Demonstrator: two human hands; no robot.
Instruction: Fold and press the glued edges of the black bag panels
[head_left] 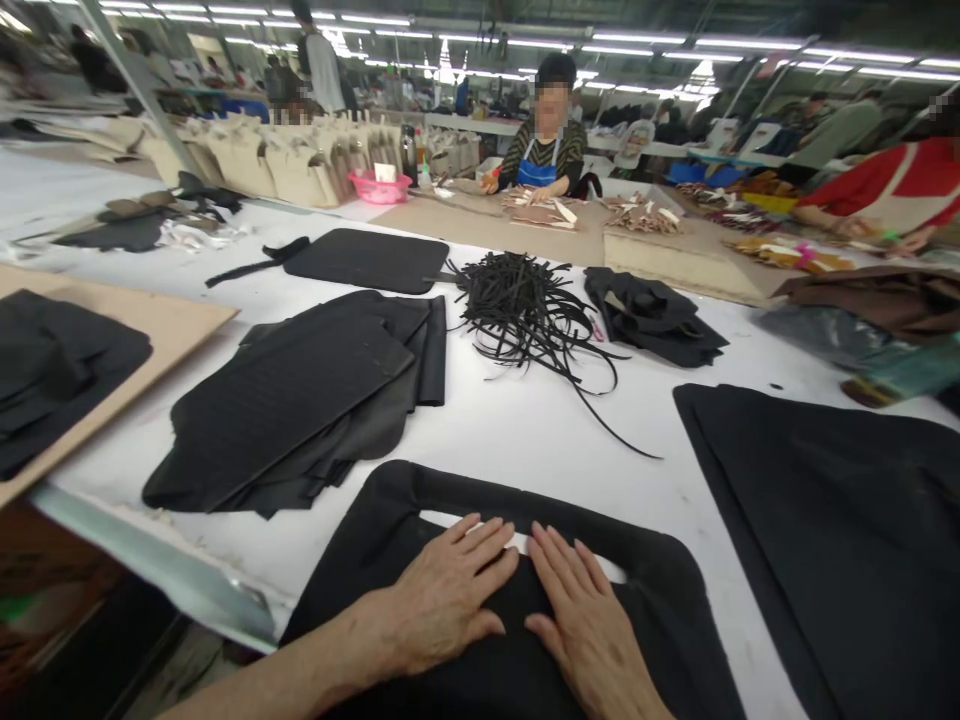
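Observation:
A large black fabric or leather panel [517,492] with rounded corners lies before me on the white tabletop. Across its upper part runs a white strip [517,541], partly covered by my fingers. My left hand [457,590] rests flat on the panel, fingertips at the strip. Beside it, my right hand [577,600] lies flat too, its fingers stretched along the strip's right part. Both hands are open, palms down, a small gap between them. The panel's near end runs out of the picture.
Stacked black pieces [300,400] lie to the left, more black panels [847,500] to the right. Beyond are a heap of thin black strips [517,300], a black rounded panel [367,258] and folded black pieces [652,315]. A co-worker in a blue apron [536,173] works across the table.

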